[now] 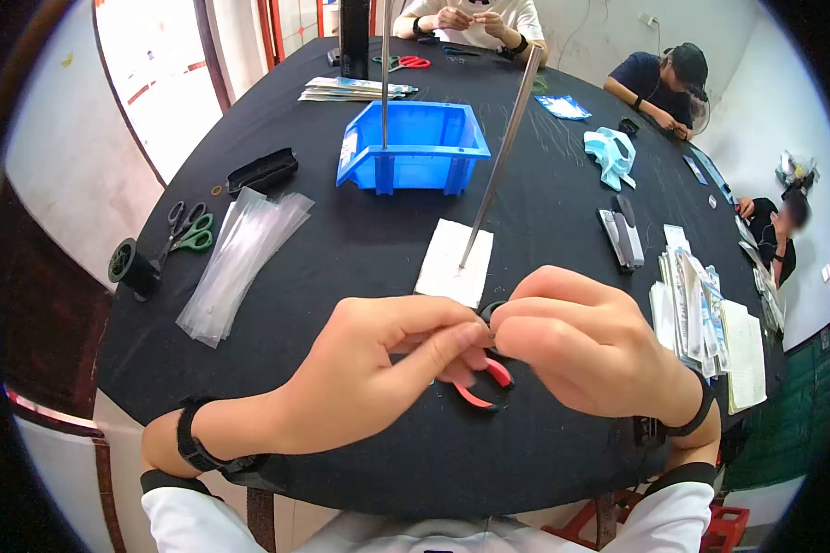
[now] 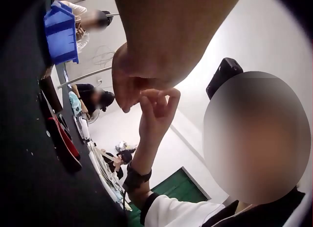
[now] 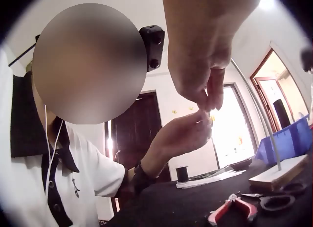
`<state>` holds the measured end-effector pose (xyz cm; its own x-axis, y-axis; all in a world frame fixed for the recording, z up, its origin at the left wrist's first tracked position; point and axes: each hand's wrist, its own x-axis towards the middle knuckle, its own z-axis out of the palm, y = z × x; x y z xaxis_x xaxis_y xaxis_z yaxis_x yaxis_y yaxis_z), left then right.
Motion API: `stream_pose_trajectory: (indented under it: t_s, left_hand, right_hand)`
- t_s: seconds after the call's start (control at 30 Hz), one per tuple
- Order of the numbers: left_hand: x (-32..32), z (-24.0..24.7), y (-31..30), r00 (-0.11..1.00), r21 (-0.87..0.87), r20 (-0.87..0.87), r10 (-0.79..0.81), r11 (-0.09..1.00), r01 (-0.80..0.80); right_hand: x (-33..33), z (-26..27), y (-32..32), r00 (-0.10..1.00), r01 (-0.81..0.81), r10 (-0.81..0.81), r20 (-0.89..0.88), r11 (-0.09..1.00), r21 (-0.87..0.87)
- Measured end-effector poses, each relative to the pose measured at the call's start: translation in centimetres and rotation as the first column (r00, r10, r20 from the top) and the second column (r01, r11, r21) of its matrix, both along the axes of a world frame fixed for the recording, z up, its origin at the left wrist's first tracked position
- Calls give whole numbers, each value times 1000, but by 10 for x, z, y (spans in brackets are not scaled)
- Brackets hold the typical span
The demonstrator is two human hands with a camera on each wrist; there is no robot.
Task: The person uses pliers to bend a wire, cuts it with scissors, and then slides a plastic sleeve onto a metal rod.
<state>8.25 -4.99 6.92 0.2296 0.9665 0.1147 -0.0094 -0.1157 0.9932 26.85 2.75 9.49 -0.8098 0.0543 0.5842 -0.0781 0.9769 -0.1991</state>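
My left hand and right hand meet at their fingertips above the table's near side. Thumb and forefinger of each hand pinch together around a tiny yellowish piece, mostly hidden by the fingers; I cannot tell its kind. Below the hands lie red-handled pliers, partly covered by the left fingers in the head view. Black scissors lie beside the pliers, close to a white block. From that block a thin metal rod rises at a slant.
Beyond the block stands a blue bin. At left are clear plastic sleeves, green-handled scissors and a black spool. To the right lie a stapler and paper packets. Other people sit around the table.
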Motion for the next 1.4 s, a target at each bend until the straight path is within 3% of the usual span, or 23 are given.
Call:
stream_pose_trajectory:
  t_s: [0.07,0.2,0.37,0.6,0.9,1.03,1.17,1.23,1.4]
  left_hand:
    - [-4,-1,3,993,-83,-86,-85,994,78]
    - [-7,-9,8,992,-152,66,-110,981,119]
    - [-8,-22,13,971,-262,223,-83,954,142]
    - [-10,-29,11,987,-253,148,-57,963,93]
    - [-6,-39,9,993,-278,112,39,961,-7]
    - [-5,-40,9,994,-240,40,100,967,-87]
    - [-15,-40,10,977,-166,12,214,964,-209]
    - [-19,-39,9,970,-140,3,242,961,-239]
    - [-16,-44,9,961,-88,10,277,957,-275]
  right_hand:
    - [1,-6,4,1000,-10,10,6,1000,21]
    - [2,-14,11,999,-44,43,16,998,33]
    - [0,-24,19,997,-78,79,8,994,-78]
    - [-4,-39,20,998,57,-54,19,976,-210]
    - [-7,-51,15,995,83,-70,-77,980,183]
    - [-9,-56,9,992,112,-109,-58,992,49]
    - [2,-59,-7,878,331,-289,382,943,-47]
    - [7,-71,-16,809,359,-322,491,933,22]
    - [-1,-88,-27,812,423,-398,427,905,38]
